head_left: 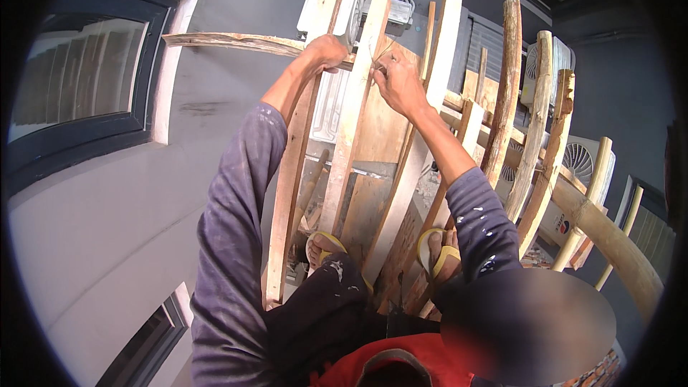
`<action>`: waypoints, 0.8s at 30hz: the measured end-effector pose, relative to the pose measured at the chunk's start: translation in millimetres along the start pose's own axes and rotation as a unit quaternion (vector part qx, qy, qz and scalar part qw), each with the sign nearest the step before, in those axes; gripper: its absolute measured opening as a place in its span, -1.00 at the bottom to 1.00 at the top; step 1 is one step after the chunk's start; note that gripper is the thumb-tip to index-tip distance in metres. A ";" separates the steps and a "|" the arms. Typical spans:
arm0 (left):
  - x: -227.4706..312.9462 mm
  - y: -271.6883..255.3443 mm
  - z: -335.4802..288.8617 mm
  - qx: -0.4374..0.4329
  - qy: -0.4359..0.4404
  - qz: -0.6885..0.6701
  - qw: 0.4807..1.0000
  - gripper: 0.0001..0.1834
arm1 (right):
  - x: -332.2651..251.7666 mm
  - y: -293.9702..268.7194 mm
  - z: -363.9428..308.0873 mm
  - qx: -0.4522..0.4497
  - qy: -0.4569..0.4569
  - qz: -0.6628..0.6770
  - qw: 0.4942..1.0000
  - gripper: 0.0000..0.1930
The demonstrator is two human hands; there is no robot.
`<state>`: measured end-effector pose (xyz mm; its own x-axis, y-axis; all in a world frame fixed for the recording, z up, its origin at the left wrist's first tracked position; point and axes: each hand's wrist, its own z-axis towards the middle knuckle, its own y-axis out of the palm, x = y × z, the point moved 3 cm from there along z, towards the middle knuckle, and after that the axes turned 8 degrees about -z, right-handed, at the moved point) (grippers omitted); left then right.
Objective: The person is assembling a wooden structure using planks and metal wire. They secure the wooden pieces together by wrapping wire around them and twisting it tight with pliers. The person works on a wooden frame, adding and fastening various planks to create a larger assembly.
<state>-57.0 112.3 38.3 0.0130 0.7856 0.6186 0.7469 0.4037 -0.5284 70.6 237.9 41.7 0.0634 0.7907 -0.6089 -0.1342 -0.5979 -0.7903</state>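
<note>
Far L, a big window [86, 72] w/ a dark frame sits in a gray wall [215, 100]. A long thin wood strip [236, 41] goes from by the window's pale edge over to the hands. The L hand [328, 52] is on its R part, in front of a tall plank [294, 165]; its fingers curl tight round the strip. Next, a lighter plank [355, 115] stands btwn the two hands. The R hand [400, 80] is just R of it, fingers bent & close together near a thin strand [387, 50]; can't tell if they pinch it. The R sleeve [476, 218] has white spots. Then come rough round poles [503, 93], standing up R of the R arm. Behind them, a white fan box [552, 204] has a brand label: a small round mark, part red, w/ dark letters.
</note>
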 end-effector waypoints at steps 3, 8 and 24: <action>-13.6 -1.4 17.7 -0.063 0.195 0.352 0.913 -0.75 | -3.1 5.9 2.0 0.020 0.020 -0.009 1.000 -0.86; -21.8 18.9 18.5 0.013 0.103 0.102 0.989 -0.69 | -7.7 2.5 19.4 0.044 -0.022 0.011 0.999 -0.86; 10.2 2.5 -14.3 -0.165 -0.030 -0.064 0.984 -0.35 | -9.8 16.7 0.5 0.144 0.097 0.158 0.972 -0.85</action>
<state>-45.5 114.6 51.5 -0.1272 0.7684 0.6272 0.9148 0.3353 -0.2252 67.2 220.2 34.6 0.1565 0.5177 -0.8412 -0.4467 -0.7224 -0.5277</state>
